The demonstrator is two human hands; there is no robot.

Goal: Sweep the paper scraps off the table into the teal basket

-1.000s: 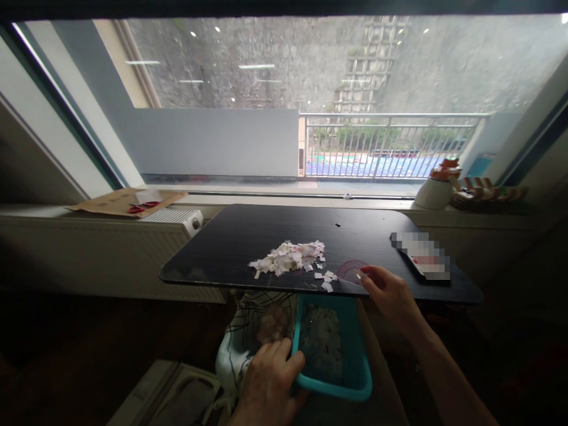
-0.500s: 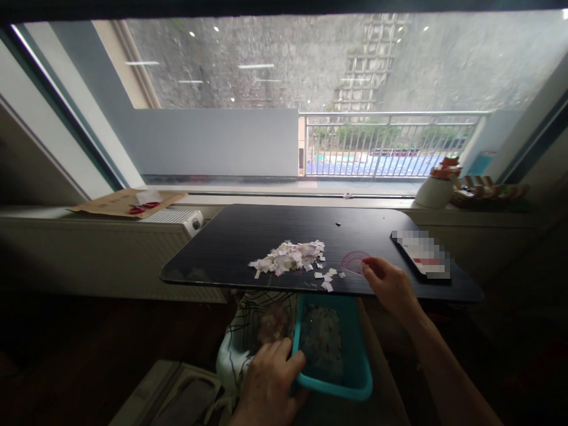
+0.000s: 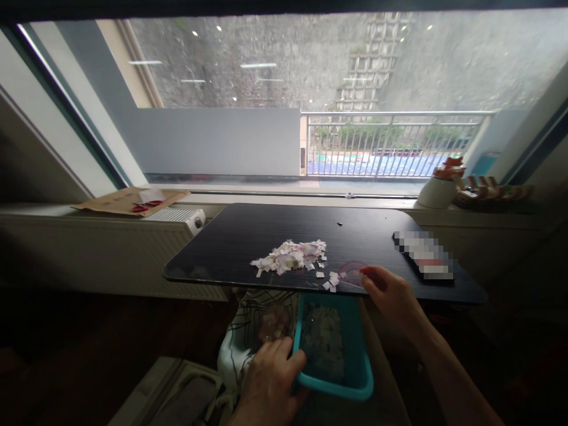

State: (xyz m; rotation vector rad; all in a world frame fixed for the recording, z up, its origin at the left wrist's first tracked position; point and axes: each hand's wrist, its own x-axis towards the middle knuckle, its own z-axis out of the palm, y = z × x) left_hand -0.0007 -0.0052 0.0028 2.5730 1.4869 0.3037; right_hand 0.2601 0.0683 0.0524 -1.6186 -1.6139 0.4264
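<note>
Fingers of my right hand (image 3: 393, 296) are closed on the right end of a clear, half-round protractor (image 3: 352, 273) with pink markings. It is low over the dark table near the front edge, its left end close to a few loose paper scraps (image 3: 332, 280). A larger heap of torn white paper (image 3: 290, 258) lies further left. Below the table edge, my left hand (image 3: 275, 373) grips the left rim of a turquoise plastic basin (image 3: 358, 355). Paper pieces (image 3: 323, 337) are spread over the basin's bottom.
The black tabletop (image 3: 222, 236) has rounded corners. A blurred-out phone-like slab (image 3: 423, 257) lies at its right. Red-handled scissors (image 3: 146, 206) rest on brown paper (image 3: 106, 204) at the left sill. A white pot (image 3: 435, 191) stands at the right sill.
The protractor has shifted slightly left, and the loose scraps before it are bunched closer together near the table edge. My left hand keeps its hold on the basin.
</note>
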